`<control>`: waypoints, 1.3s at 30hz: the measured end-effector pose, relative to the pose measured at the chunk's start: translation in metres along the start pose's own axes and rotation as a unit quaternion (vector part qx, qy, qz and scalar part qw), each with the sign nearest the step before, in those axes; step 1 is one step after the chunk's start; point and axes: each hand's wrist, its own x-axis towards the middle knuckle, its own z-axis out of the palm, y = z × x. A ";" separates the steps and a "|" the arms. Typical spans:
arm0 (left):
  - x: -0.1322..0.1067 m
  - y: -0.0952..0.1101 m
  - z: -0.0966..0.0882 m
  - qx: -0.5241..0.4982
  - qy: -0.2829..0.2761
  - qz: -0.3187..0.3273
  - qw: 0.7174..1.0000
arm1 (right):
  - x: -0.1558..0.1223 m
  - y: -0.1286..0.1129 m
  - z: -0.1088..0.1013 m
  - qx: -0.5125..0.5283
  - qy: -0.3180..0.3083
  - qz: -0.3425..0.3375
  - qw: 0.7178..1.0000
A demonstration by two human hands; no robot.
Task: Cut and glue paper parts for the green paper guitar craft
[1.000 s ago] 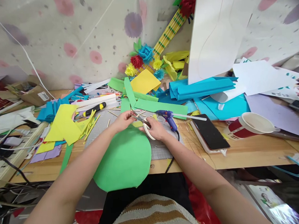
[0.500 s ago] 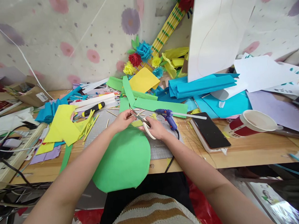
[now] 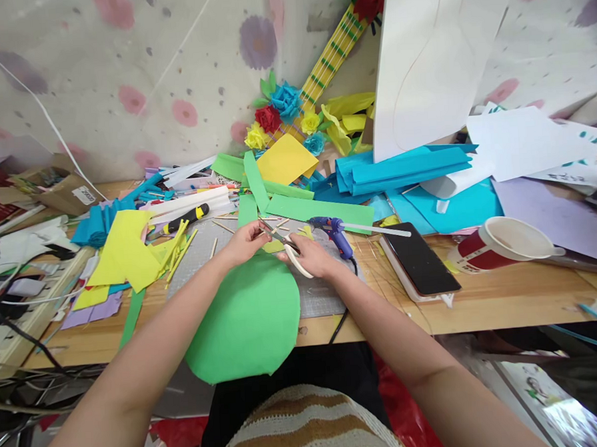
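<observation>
A large round green paper sheet [image 3: 246, 319] lies over the grey cutting mat [image 3: 322, 295] and hangs past the table's front edge. My left hand [image 3: 244, 243] is closed on the sheet's far edge, pinching it. My right hand [image 3: 313, 256] grips white-handled scissors [image 3: 287, 245], whose blades point left and away toward my left fingers, at the paper's far edge. A small yellow-green scrap [image 3: 276, 247] shows between the two hands.
A blue glue gun [image 3: 335, 231] lies just right of my right hand, then a black phone [image 3: 418, 260] and a red-and-white paper cup [image 3: 494, 245]. Yellow papers [image 3: 124, 249], a yellow-black utility knife [image 3: 185, 218], blue and green paper, paper flowers [image 3: 280, 118] and a white board [image 3: 430, 63] crowd the back.
Hands and scissors stay at nearly the same place; the view has shifted slightly, and the green sheet has barely moved.
</observation>
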 end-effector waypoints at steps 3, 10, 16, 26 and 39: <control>0.000 0.001 0.001 -0.002 0.000 0.005 1.000 | 0.000 -0.001 -0.001 0.002 0.000 0.002 1.000; 0.002 0.000 -0.001 -0.013 0.012 -0.011 1.000 | 0.000 -0.009 0.001 -0.041 0.014 0.062 0.997; 0.001 -0.001 -0.002 -0.015 0.021 -0.008 1.000 | 0.002 -0.009 0.005 -0.093 0.021 0.086 0.992; -0.003 0.002 0.004 0.057 0.091 0.004 0.994 | 0.001 -0.004 0.008 -0.083 0.069 0.092 0.990; -0.002 0.006 0.006 0.228 0.083 0.046 0.969 | 0.002 -0.004 0.005 -0.093 0.103 0.057 0.989</control>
